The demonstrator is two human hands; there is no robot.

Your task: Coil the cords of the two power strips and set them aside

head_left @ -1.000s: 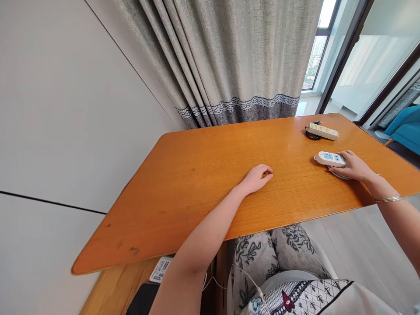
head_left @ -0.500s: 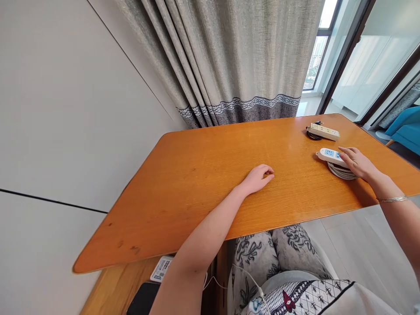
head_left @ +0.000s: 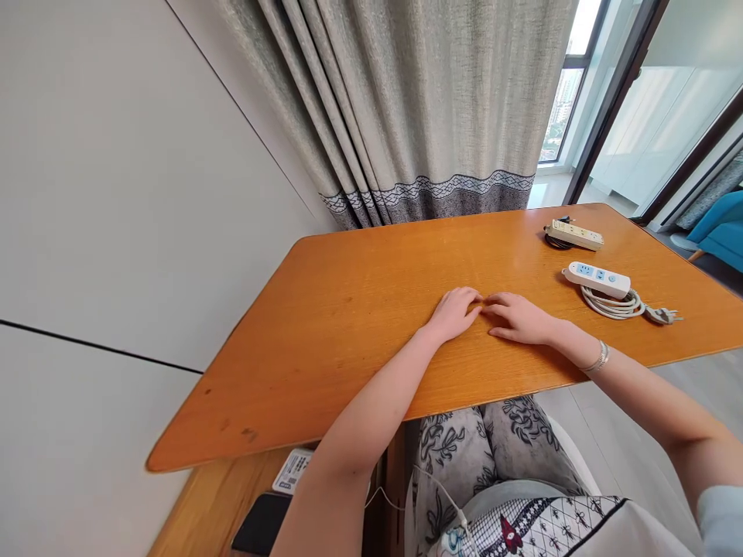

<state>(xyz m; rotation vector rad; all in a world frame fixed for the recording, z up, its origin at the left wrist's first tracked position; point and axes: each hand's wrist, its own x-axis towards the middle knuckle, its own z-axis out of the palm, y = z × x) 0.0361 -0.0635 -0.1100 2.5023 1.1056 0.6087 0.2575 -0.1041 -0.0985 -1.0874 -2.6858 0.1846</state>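
My left hand rests on the orange-brown wooden table, fingers loosely curved and apart from the thumb, nothing in it. Beside it lies my right hand, also holding nothing, its fingers spread and the tips almost meeting those of the left. To the right sits a white power strip with blue sockets, partly on its own coiled white cable; the grey plug points right. Behind it is a cream power strip with a black cord.
A grey curtain hangs past the table's far edge, and a white panelled wall borders the left. Below the near left edge, a black phone-like object and a white labelled box lie on a wooden surface. A blue chair stands far right.
My right hand has let go of the white power strip and moved left, to beside my left hand. The strip stays put, its plug now visible. My left hand has hardly moved.
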